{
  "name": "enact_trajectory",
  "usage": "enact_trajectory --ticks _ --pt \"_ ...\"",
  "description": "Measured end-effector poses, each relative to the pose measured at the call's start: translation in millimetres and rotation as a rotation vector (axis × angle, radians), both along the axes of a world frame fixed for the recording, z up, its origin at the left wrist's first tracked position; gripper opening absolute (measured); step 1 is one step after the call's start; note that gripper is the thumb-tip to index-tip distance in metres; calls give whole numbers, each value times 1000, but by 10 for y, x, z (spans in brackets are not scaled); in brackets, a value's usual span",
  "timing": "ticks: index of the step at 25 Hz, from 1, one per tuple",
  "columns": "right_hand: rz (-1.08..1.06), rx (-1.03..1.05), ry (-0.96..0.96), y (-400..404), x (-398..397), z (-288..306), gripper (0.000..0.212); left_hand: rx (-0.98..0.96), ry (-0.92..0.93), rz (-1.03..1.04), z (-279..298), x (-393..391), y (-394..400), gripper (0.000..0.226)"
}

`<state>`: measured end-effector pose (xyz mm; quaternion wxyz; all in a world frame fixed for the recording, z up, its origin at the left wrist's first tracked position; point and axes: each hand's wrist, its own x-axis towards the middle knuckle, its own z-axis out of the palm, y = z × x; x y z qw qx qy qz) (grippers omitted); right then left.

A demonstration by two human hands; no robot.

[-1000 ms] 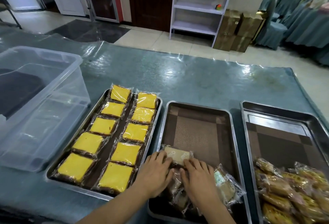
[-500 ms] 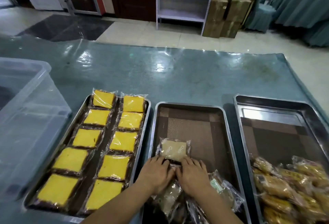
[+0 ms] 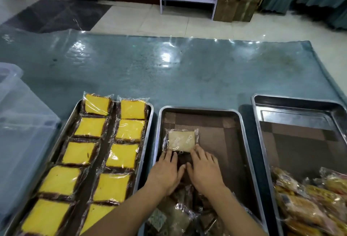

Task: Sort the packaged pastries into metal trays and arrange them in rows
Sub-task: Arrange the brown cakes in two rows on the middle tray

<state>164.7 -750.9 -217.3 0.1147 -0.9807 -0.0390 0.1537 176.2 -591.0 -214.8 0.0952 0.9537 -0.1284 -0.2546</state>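
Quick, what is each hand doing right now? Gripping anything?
Left hand: open, flat, fingertips at the near edge of the pale wrapped pastry.
Right hand: open, flat, fingertips touching the same pastry; grips nothing.

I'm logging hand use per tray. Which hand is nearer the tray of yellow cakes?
Left. The left hand lies in the middle tray, just right of the yellow-cake tray; the right hand lies beside it, farther right.

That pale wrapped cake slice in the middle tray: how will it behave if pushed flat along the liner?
The pale cake slice probably slides as one flat block; it lies flat, so tipping or rolling seems unlikely. Its glossy wrapper looks slippery under the fingertips. The loose film edges likely crumple, and the cake is probably soft, so push gently.
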Motion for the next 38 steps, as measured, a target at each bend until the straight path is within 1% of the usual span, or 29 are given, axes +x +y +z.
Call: enact_trajectory --ticks 3,6,9,13,20,26,38 --pt "-19 9 -92 -18 10 -50 50 12 -23 34 -61 26 -40 71" --pt "-28 9 -87 -28 12 -154 58 0 -25 97 -94 28 -103 70" --pt "-31 -3 -119 -48 86 -252 60 -13 -42 116 -101 110 -127 70" --pt "-36 4 -130 -40 204 -321 63 -8 -45 118 -96 268 -152 70" --pt "-51 -5 -201 -28 404 -480 58 -3 -65 121 -119 507 -184 70" --pt "-52 -15 -247 -22 467 -566 62 24 -62 120 -155 588 -229 72" --pt "-71 -6 -218 -54 628 -675 65 68 -72 135 -110 761 -331 72"
